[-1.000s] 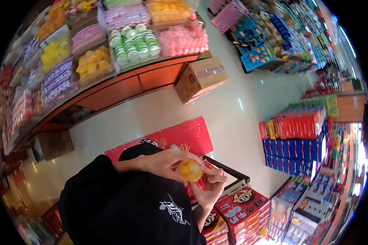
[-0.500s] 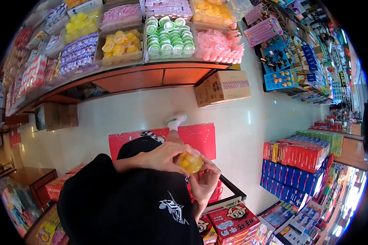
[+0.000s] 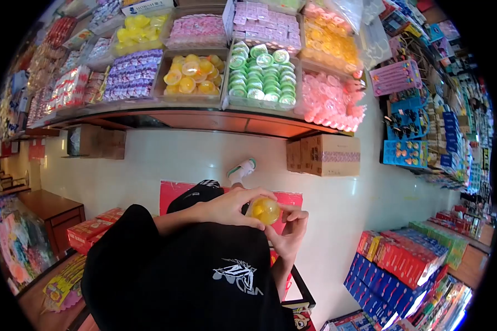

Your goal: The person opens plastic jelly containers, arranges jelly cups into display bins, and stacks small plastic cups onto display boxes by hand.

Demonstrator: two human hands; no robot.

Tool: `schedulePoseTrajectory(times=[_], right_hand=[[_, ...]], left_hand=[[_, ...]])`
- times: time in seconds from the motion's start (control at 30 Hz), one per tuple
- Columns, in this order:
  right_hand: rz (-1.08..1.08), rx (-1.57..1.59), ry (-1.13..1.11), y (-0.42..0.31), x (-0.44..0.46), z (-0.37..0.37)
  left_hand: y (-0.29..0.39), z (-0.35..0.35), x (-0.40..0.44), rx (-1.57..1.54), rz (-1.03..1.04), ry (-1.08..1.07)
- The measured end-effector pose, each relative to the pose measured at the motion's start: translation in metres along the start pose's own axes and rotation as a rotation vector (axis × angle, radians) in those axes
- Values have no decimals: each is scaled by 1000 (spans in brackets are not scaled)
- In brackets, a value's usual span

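Both hands hold a round, clear-topped cup with yellow contents in front of my black shirt. My left hand grips its left side, thumb below and fingers above. On the other side, my right hand pinches the cup with its thumb and curled fingers. Beyond the hands, a display counter carries a bin of similar yellow-orange cups, a bin of green-and-white cups and a bin of pink items.
A cardboard box stands on the floor by the counter. Stacked red boxes and blue boxes are at the right. A red mat lies below, and a brown table stands at the left.
The view has turned, so the counter bins now appear further right. A foot in a white shoe has come into view since the earliest frame. The cup is still between both hands.
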State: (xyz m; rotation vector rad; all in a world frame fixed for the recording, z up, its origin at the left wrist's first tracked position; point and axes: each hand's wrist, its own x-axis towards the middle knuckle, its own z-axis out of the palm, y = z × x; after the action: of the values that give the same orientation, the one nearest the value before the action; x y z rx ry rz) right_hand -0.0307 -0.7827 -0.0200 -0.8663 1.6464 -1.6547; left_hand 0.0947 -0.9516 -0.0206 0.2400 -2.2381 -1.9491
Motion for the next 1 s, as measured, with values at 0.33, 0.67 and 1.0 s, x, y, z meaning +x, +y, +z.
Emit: schedulePoseTrajectory(times=[0.33,0.67,1.0], right_hand=[[-53,-341,-413,43,155,45],[78,-346,-517,99,218,122],[247,-362,-287,141,272,227]], left_hand=[[-89,-52,30,-726,-377,460],[-128,-127,10,-635,-683,435],[-193,-258,8,-94,-735,211]])
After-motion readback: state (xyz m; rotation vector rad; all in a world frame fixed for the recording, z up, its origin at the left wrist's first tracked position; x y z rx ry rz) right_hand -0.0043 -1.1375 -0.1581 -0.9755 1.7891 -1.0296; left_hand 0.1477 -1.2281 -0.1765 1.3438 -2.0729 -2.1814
